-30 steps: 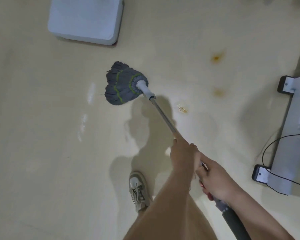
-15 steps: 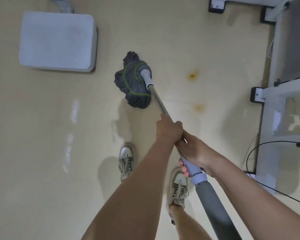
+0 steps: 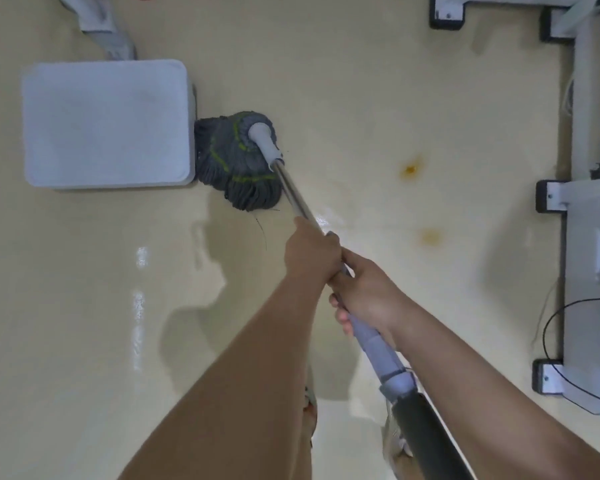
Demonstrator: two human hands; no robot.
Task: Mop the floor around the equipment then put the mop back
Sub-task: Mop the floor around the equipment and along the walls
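Both hands (image 3: 312, 254) grip mop (image 3: 238, 164), grey strands w/ green stitching

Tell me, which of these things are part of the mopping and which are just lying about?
In the job:
- mop head, against the white box
- mop handle, gripped by left hand and right hand
- floor

Just there:
- black cable
- grey frame
- orange stain
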